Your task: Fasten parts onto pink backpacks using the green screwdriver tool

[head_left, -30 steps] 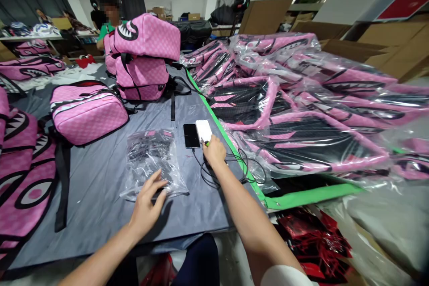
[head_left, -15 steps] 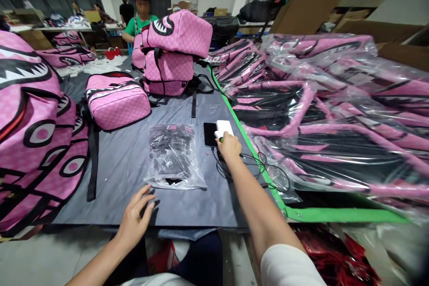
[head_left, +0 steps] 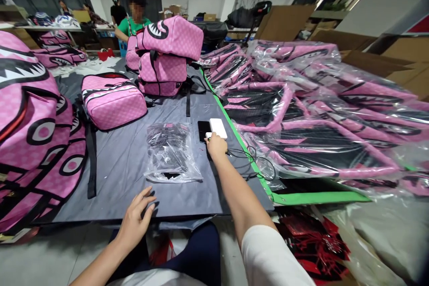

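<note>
At the grey sheet-covered table [head_left: 115,161], the left hand [head_left: 136,212] is held with fingers parted. The black glossy rectangular phone [head_left: 203,128] and white rectangular block [head_left: 219,128] are located just beyond the nearer right hand [head_left: 217,146], long axes directed away; its fingers are curled, grip indeterminable.

No wording can be read.
The reddish label [head_left: 132,90] on the pink bag [head_left: 117,106], left on the bench [head_left: 112,161], is too small to make out; the red panel [head_left: 420,27], far right, is cut off and blurred.
</note>
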A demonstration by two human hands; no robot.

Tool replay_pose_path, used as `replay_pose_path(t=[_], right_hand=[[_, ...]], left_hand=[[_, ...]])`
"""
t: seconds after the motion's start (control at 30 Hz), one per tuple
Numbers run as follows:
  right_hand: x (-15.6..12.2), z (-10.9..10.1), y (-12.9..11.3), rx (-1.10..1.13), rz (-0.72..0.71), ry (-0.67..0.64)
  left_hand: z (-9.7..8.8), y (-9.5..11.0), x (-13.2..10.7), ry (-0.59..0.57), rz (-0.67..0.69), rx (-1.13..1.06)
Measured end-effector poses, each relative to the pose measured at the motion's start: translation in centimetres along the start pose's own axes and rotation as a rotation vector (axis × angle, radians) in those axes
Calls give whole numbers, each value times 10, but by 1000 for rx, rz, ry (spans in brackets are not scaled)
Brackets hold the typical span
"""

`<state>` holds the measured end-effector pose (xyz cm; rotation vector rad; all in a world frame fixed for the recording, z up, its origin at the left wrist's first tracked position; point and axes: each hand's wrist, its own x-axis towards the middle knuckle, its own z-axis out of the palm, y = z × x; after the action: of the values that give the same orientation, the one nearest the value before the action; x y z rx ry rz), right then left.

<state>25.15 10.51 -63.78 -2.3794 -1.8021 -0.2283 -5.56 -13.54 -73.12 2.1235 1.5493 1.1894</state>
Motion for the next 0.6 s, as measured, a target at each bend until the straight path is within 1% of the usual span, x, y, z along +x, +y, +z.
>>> replay_pose_path(t=[0.1,0.17,0.27,0.33,0.4,0.5,0.6], right_hand=[[-2,-9,-9,-1,3,1],[-16,-17,-13,-2,-33,10],[-56,-32,-16,24,-132,17],[-92,-40,-15,76,-193,-8],[-128,-45,-12,120,-230,-74],[-170,-44,0,125,-234,-189],[-194,-41,19,99,-186,-230]], left_hand=[[-6,-6,0,13,-29,19],[-10,-13,6,44,-46,42],[-6,-20,30,53,-42,107],[3,-21,55,9,-43,170],[14,-17,83,-43,-62,238],[27,-10,117,-111,-96,298],[26,-8,131,-158,-114,282]])
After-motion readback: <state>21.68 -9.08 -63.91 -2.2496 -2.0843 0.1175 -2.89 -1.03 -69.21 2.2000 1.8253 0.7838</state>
